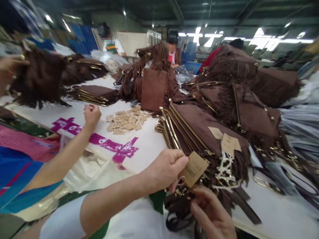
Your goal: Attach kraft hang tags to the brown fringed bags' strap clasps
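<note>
My left hand (169, 166) pinches a tan paper hang tag (193, 169) with dark print by its left edge. Just below it, my right hand (213, 212) has thumb and fingers closed on a dark brown bag strap (178, 210) near small gold hardware. A stack of brown fringed bags with gold zips (196, 126) lies right behind both hands. On that stack rest several loose hang tags (228, 144) with white strings (226, 169). A pile of more tags (127, 119) lies farther back on the white table (147, 146).
A co-worker's hand (92, 114) reaches over the table from the left; another hand holds a brown fringed bag (40, 73). Purple printed tape (104, 141) runs along the table's near side. Heaped brown bags (239, 106) stand at right, with clear plastic (284, 179) nearby.
</note>
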`<act>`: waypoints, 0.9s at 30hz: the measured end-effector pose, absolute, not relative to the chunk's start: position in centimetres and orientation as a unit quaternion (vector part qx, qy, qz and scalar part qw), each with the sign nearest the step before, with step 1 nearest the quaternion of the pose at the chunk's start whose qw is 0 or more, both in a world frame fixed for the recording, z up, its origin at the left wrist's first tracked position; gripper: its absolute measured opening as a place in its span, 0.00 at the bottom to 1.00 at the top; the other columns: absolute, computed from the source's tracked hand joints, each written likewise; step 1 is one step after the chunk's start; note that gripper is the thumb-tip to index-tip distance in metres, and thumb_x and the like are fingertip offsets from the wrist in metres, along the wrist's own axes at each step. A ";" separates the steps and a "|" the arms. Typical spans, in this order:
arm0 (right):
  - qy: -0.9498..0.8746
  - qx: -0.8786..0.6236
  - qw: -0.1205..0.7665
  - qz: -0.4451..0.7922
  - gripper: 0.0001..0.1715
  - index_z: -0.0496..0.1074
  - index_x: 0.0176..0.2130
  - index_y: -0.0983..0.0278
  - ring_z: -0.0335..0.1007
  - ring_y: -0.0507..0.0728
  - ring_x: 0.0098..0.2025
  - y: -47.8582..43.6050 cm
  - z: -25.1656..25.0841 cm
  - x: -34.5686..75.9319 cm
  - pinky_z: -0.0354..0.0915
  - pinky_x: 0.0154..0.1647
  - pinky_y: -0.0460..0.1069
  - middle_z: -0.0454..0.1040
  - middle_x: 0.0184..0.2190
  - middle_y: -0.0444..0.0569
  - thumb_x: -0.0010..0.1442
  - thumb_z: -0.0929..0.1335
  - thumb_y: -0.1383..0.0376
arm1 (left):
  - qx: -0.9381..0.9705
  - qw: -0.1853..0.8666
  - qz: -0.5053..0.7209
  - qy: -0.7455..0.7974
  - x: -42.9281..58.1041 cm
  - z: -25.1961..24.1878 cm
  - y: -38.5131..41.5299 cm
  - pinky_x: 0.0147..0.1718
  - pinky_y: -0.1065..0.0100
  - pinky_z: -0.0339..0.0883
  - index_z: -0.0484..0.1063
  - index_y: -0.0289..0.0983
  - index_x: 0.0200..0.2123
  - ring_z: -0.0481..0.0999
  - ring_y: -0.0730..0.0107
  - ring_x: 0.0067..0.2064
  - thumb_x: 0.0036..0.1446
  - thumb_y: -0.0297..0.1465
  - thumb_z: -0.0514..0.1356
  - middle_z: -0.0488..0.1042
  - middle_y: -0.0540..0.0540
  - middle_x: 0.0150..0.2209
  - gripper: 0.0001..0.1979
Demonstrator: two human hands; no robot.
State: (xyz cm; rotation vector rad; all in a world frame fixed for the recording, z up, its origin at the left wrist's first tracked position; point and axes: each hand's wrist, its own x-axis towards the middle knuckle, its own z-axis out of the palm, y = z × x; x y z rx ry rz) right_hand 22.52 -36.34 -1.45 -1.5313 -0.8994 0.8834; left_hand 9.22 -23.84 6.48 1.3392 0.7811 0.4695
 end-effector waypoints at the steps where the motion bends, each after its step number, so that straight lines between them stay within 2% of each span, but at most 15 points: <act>1: -0.369 -0.615 0.559 0.416 0.24 0.68 0.39 0.60 0.64 0.51 0.27 -36.4 -1.1 22.3 0.62 0.28 0.45 0.69 0.27 0.44 0.44 0.73 0.52 | 0.606 0.690 0.195 0.344 10.0 6.1 -24.8 0.07 0.82 0.43 0.59 0.37 0.25 0.58 0.81 0.09 0.57 0.38 0.47 0.57 0.58 0.10 0.12; 4: -0.307 -0.567 0.594 0.482 0.25 0.70 0.38 0.61 0.63 0.51 0.27 -36.6 -0.3 22.1 0.61 0.29 0.45 0.69 0.24 0.43 0.41 0.74 0.53 | 0.634 0.669 0.181 0.344 12.0 5.5 -26.7 0.06 0.81 0.46 0.58 0.38 0.23 0.58 0.80 0.10 0.56 0.36 0.47 0.57 0.58 0.11 0.12; 10: -0.226 -0.607 0.611 0.455 0.17 0.75 0.31 0.63 0.60 0.51 0.22 -36.6 -2.7 23.5 0.60 0.22 0.45 0.69 0.20 0.44 0.46 0.72 0.53 | 0.656 0.650 0.188 0.333 12.8 4.6 -27.8 0.08 0.81 0.50 0.61 0.37 0.24 0.60 0.81 0.13 0.57 0.36 0.47 0.63 0.55 0.17 0.12; 13: -0.178 -0.577 0.635 0.481 0.15 0.76 0.31 0.61 0.61 0.52 0.22 -36.2 -2.9 23.2 0.60 0.21 0.45 0.70 0.20 0.45 0.47 0.72 0.54 | 0.604 0.699 0.197 0.327 12.5 3.7 -28.4 0.07 0.81 0.49 0.65 0.37 0.32 0.61 0.80 0.13 0.57 0.38 0.47 0.64 0.55 0.18 0.12; 16: -0.096 -0.523 0.679 0.506 0.11 0.76 0.29 0.60 0.61 0.49 0.22 -36.0 -2.1 22.3 0.59 0.20 0.42 0.71 0.21 0.43 0.44 0.74 0.57 | 0.521 0.761 0.211 0.325 12.1 2.2 -29.2 0.08 0.81 0.51 0.62 0.35 0.41 0.60 0.81 0.12 0.49 0.32 0.55 0.68 0.55 0.19 0.15; 18: -0.070 -0.505 0.685 0.521 0.11 0.76 0.29 0.60 0.61 0.49 0.21 -35.9 -1.7 21.9 0.59 0.19 0.41 0.71 0.20 0.43 0.43 0.75 0.59 | 0.482 0.778 0.227 0.333 11.9 1.1 -29.7 0.08 0.80 0.54 0.64 0.34 0.39 0.60 0.81 0.12 0.43 0.29 0.57 0.71 0.53 0.20 0.16; 21: -0.075 -0.498 0.678 0.535 0.12 0.76 0.32 0.60 0.61 0.48 0.20 -36.0 -1.9 21.9 0.58 0.19 0.41 0.72 0.19 0.43 0.44 0.74 0.59 | 0.450 0.786 0.247 0.343 11.7 -0.1 -30.1 0.09 0.80 0.56 0.67 0.32 0.31 0.61 0.82 0.13 0.43 0.31 0.56 0.73 0.49 0.21 0.11; 27: -0.119 -0.487 0.677 0.538 0.14 0.75 0.33 0.64 0.59 0.47 0.18 -36.5 -2.5 22.5 0.56 0.19 0.41 0.69 0.15 0.41 0.48 0.72 0.56 | 0.484 0.742 0.196 0.420 11.4 -0.8 -30.4 0.06 0.82 0.47 0.65 0.34 0.23 0.55 0.85 0.09 0.42 0.30 0.54 0.66 0.55 0.15 0.05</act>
